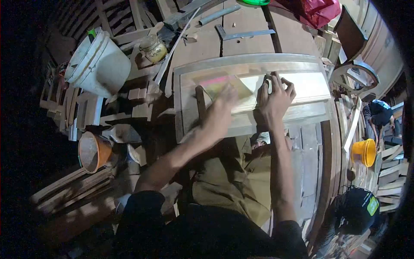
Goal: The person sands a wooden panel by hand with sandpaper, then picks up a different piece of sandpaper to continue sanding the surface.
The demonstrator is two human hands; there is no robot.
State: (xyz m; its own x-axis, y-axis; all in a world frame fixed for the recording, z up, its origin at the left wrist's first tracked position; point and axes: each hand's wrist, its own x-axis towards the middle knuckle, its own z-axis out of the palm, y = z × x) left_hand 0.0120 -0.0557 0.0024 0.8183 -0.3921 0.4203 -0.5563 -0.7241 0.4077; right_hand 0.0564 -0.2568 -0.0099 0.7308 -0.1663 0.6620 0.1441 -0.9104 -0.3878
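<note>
A framed wooden panel [194, 60] lies in front of me, with a bright pale strip [308, 84] along its middle. My left hand [222, 105] is over the panel's left half, its fingers smeared by motion. Just beyond those fingers is a thin yellowish sheet [239, 88] with a pink edge; I cannot tell whether the hand grips it. A dark narrow stick [200, 101] stands out left of that hand. On the pale strip rests my right hand [276, 97], its fingers bent and spread apart, fingertips toward the far side.
Past the panel, a metal try square [248, 35] and a grey tube [220, 15] lie on the boards. Left are a white bucket [101, 64], a glass jar [153, 48] and an orange bucket [95, 152]. A yellow bucket [364, 152] and two people are at right.
</note>
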